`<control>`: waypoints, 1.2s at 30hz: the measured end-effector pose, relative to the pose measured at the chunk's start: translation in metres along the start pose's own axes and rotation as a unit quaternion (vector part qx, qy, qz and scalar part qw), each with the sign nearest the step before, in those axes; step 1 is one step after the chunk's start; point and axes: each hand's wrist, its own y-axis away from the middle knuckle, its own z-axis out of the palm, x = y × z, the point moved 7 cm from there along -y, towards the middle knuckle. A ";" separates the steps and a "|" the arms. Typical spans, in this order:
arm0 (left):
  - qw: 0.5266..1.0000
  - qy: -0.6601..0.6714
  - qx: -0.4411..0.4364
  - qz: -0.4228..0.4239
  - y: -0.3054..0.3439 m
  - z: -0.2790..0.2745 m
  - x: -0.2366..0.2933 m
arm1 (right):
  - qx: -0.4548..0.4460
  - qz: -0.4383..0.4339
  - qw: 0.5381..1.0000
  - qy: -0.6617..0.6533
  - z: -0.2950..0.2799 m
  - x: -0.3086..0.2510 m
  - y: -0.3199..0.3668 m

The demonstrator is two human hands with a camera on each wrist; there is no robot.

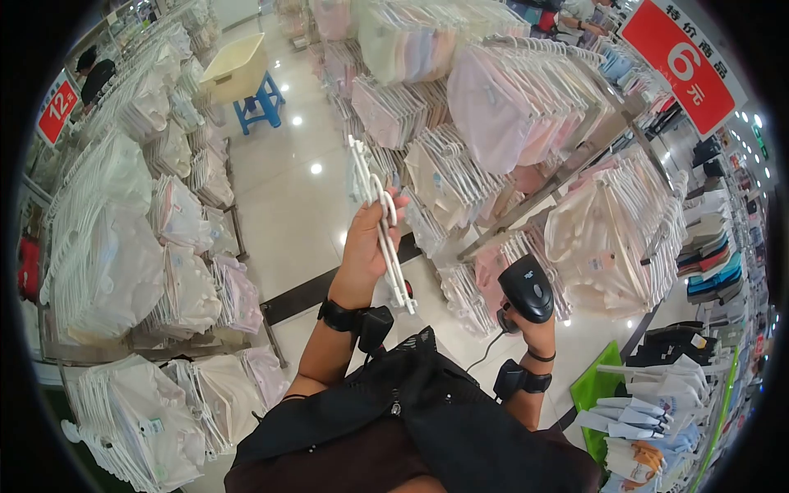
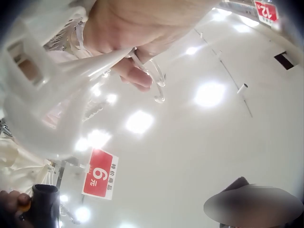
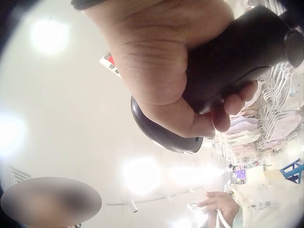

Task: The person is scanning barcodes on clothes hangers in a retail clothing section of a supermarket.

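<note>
My left hand (image 1: pixel 366 238) grips a few white plastic clothes hangers (image 1: pixel 394 267), raised in front of my body over the aisle. Their hooks pass by my curled fingers. In the right wrist view a pale cream garment (image 3: pixel 263 204) with a small tag hangs beside that hand; from the head it is mostly hidden under the hangers. My right hand (image 1: pixel 532 330) is wrapped round the handle of a black barcode scanner (image 1: pixel 528 287), its head tilted up and forward. A thin cable (image 1: pixel 486 352) runs from the handle towards my body.
Racks of pale hanging garments (image 1: pixel 123 246) line the left side, and more garments (image 1: pixel 518 107) hang ahead and right. A cream tub (image 1: pixel 237 67) rests on a blue stool (image 1: pixel 261 105) in the aisle. Red price signs (image 1: pixel 684 66) stand above the racks. A green panel (image 1: pixel 593 382) is at lower right.
</note>
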 end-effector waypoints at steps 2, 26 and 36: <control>0.992 0.004 0.123 -0.017 -0.020 0.015 -0.006 | 0.016 -0.002 1.000 -0.002 -0.006 0.002 -0.016; 0.985 0.123 -0.116 -0.011 -0.306 0.095 -0.046 | -0.052 -0.070 0.987 -0.137 -0.071 -0.002 -0.203; 0.998 -0.044 -0.039 0.016 -0.303 0.044 0.040 | -0.109 -0.045 0.984 -0.135 -0.035 0.003 -0.239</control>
